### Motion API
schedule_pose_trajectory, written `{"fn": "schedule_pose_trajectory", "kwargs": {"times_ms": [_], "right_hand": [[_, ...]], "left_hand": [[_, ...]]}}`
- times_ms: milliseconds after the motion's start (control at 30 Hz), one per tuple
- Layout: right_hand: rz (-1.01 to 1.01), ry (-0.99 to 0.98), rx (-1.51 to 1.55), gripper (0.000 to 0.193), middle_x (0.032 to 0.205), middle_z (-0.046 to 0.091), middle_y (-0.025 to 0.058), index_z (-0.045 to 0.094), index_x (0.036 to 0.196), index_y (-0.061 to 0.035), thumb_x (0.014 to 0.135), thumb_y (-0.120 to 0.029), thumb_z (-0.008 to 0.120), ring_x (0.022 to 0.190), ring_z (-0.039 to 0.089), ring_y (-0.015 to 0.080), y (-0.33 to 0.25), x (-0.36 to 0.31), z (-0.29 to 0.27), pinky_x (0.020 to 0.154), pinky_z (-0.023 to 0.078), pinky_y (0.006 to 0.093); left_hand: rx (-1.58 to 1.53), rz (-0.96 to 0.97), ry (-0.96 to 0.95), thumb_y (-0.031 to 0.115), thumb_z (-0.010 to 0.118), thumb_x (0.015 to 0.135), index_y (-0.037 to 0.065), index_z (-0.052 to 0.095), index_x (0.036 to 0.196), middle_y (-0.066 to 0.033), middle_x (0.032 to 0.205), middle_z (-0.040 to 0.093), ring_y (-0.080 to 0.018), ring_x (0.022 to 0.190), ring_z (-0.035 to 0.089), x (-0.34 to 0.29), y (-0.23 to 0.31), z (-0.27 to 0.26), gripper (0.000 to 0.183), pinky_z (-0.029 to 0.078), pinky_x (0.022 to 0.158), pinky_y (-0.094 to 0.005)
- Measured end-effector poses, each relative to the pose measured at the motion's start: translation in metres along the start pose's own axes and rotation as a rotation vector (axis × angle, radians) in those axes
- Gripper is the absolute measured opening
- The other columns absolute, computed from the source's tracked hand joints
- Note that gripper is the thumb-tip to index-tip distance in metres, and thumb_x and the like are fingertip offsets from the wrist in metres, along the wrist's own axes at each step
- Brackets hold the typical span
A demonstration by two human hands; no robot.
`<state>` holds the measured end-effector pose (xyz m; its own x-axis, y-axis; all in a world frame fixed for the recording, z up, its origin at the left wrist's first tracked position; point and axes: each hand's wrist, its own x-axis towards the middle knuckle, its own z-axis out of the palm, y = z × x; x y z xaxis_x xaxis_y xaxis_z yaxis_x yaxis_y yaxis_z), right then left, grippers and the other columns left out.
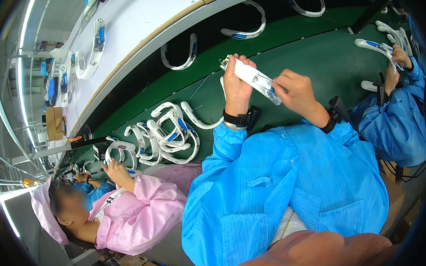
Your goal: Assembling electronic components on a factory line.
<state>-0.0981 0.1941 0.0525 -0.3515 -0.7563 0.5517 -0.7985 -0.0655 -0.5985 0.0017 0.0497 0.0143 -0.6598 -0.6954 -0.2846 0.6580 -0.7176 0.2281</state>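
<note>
My left hand (238, 87) grips the upper end of a white curved plastic housing (249, 74), tilted so its other end points down toward my right. Small wires or fittings show at its upper tip, and a clear and blue part (271, 95) sits near its lower end. At that lower end my right hand (295, 91) is closed in a pinch; what lies between its fingertips is too small to make out. Just left of my left wrist, another white curved housing (200, 118) lies on the green work surface (315, 55), partly hidden behind my hand.
A pile of white U-shaped housings (162, 135) lies to the left, before a co-worker in a pink coat (135, 209). More housings (180, 65) rest along the far side, below a raised white shelf (135, 21). At right, another person's hands (396, 68) hold a housing.
</note>
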Motion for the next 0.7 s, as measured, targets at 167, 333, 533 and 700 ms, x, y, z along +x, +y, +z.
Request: {"fn": "schedule_pose_trajectory", "kwargs": {"times_ms": [167,333,533,700], "right_hand": [[0.011,-0.041,-0.002,0.007,0.064,0.053,0.0060,0.061,0.067,-0.0070,0.071,-0.005,0.066,0.051,0.055,0.0245,0.007,-0.003,0.002,0.044,0.043,0.0349],[0.043,-0.045,-0.036,0.007,0.065,0.054,0.0064,0.061,0.067,-0.0061,0.071,-0.006,0.066,0.052,0.055,0.0256,0.008,-0.003,0.001,0.045,0.044,0.0361],[0.059,-0.068,-0.081,0.008,0.065,0.053,0.0068,0.060,0.067,-0.0059,0.072,-0.006,0.066,0.053,0.056,0.0265,0.008,-0.002,0.002,0.046,0.044,0.0373],[0.040,-0.084,-0.102,0.009,0.064,0.051,0.0075,0.059,0.066,-0.0054,0.072,-0.007,0.066,0.053,0.055,0.0273,0.009,-0.001,0.011,0.047,0.044,0.0379]], "left_hand": [[-0.024,-0.021,0.012,0.022,0.055,0.095,0.003,0.050,0.094,-0.0084,0.080,0.052,-0.0188,0.073,0.051,-0.001,-0.001,0.000,0.019,0.048,0.073,-0.0333],[-0.019,-0.033,0.009,0.022,0.055,0.095,0.003,0.050,0.094,-0.0082,0.080,0.052,-0.0187,0.074,0.051,-0.002,-0.002,-0.002,0.019,0.048,0.074,-0.0335],[0.007,-0.026,0.023,0.022,0.055,0.095,0.005,0.050,0.095,-0.0077,0.081,0.052,-0.0184,0.075,0.051,-0.001,-0.003,-0.003,0.018,0.048,0.074,-0.0335],[0.099,0.051,0.029,0.021,0.054,0.095,0.005,0.050,0.096,-0.0070,0.083,0.053,-0.0180,0.075,0.052,-0.002,-0.011,-0.002,0.016,0.048,0.075,-0.0336]]}}
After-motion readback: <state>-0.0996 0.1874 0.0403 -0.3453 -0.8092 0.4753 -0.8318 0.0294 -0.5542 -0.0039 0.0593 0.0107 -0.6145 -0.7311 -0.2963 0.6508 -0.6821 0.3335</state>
